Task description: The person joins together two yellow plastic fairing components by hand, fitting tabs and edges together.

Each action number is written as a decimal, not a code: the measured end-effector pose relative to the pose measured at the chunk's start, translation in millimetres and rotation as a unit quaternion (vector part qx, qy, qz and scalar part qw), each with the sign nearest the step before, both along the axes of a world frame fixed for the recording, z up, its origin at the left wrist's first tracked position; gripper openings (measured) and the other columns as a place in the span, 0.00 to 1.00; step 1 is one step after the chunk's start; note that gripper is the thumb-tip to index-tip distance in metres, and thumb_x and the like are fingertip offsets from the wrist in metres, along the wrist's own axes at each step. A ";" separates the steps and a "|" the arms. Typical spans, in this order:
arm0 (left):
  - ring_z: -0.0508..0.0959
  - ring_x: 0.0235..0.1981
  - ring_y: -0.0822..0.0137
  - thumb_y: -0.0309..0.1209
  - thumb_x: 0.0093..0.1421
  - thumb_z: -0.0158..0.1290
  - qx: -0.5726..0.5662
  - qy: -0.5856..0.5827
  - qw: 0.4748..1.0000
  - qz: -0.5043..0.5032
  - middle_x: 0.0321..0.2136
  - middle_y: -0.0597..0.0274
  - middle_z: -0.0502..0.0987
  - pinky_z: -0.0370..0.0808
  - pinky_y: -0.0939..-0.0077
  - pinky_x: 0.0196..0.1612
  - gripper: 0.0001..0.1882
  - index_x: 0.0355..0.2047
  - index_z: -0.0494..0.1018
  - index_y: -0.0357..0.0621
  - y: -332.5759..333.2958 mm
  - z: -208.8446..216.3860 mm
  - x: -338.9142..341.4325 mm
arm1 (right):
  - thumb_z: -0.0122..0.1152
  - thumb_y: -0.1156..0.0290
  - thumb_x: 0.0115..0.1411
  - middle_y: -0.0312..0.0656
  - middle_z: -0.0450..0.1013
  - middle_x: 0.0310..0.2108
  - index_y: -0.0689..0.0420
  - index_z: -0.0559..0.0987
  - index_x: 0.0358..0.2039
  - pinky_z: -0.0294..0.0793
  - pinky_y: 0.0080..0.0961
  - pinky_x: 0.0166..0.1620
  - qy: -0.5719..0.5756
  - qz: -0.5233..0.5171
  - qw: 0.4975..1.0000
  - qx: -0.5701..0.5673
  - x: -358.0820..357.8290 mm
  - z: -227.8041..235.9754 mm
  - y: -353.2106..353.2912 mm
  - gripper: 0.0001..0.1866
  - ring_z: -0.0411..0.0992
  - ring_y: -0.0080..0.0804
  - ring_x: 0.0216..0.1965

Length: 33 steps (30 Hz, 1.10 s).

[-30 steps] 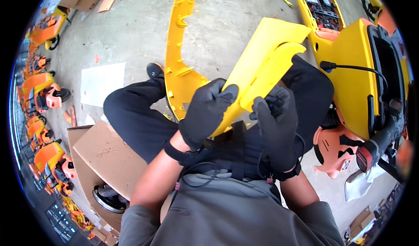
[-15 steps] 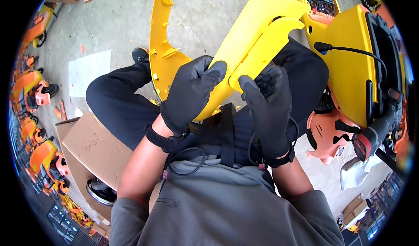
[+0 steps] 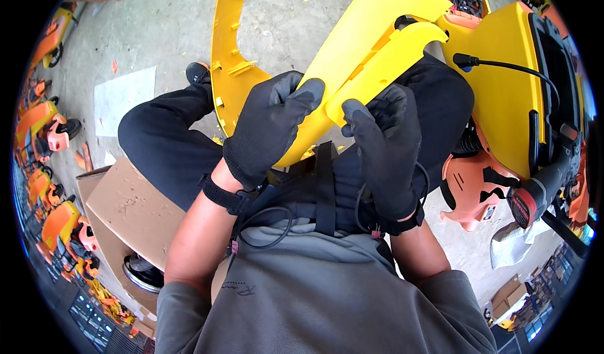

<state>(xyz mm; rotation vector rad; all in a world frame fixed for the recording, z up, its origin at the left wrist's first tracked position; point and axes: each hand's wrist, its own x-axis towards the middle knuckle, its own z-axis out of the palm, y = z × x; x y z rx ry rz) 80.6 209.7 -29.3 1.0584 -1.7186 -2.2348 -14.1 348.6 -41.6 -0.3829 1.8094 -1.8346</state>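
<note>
A large curved yellow plastic panel [image 3: 362, 24] rests across my lap, its wide end pointing up and right. The gloved fingers of my left hand [image 3: 267, 118] are closed around its left part, thumb on top. My right hand [image 3: 387, 146], also gloved, pinches the lower end of a narrower yellow trim strip [image 3: 387, 61] between thumb and fingers. The strip lies along the panel's right side, with a gap between the two towards the far end. The panel's other arm [image 3: 233, 46] curves away at the left, with clips along its inner edge.
To my right stands a yellow scooter body [image 3: 491, 83] with a black cable [image 3: 509, 65]. A power tool [image 3: 544, 178] sits beside it, near an orange shell [image 3: 475, 190]. An opened cardboard box [image 3: 129, 203] is at my left. A white sheet [image 3: 126, 99] lies on the floor.
The trim strip has swung away from the panel at its far end, widening the gap between them. Both hands keep their grip, and the panel has shifted slightly.
</note>
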 end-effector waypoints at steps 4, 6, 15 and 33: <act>0.69 0.24 0.82 0.39 0.67 0.53 -0.035 -0.012 0.999 -0.020 0.23 0.69 0.75 0.67 0.82 0.27 0.17 0.36 0.77 0.33 -1.8 3.1 0.6 | 0.63 0.82 0.60 0.42 0.77 0.36 0.64 0.72 0.45 0.76 0.16 0.36 0.037 0.015 0.999 0.024 -1.4 1.8 0.3 0.13 0.75 0.18 0.31; 0.69 0.23 0.81 0.40 0.68 0.53 -0.046 -0.013 0.998 -0.028 0.22 0.68 0.75 0.67 0.82 0.27 0.18 0.36 0.77 0.33 -1.9 4.6 0.3 | 0.63 0.82 0.60 0.41 0.77 0.36 0.64 0.72 0.45 0.75 0.16 0.36 0.054 0.022 0.998 0.026 -3.0 1.2 1.3 0.13 0.75 0.18 0.31; 0.68 0.24 0.80 0.39 0.66 0.53 -0.047 -0.019 0.997 -0.054 0.22 0.68 0.74 0.67 0.80 0.28 0.17 0.35 0.77 0.34 -4.8 -0.1 -0.6 | 0.70 0.73 0.57 0.45 0.79 0.32 0.67 0.73 0.41 0.77 0.22 0.35 0.044 0.057 0.997 0.039 -16.3 -0.5 8.5 0.17 0.78 0.25 0.31; 0.71 0.35 0.79 0.34 0.66 0.51 -0.024 -0.007 0.996 -0.091 0.35 0.67 0.75 0.70 0.82 0.40 0.12 0.43 0.73 0.36 -13.9 4.8 6.8 | 0.67 0.70 0.60 0.50 0.77 0.43 0.67 0.65 0.54 0.78 0.26 0.44 0.064 0.146 0.987 -0.024 -27.9 3.7 5.8 0.27 0.79 0.33 0.42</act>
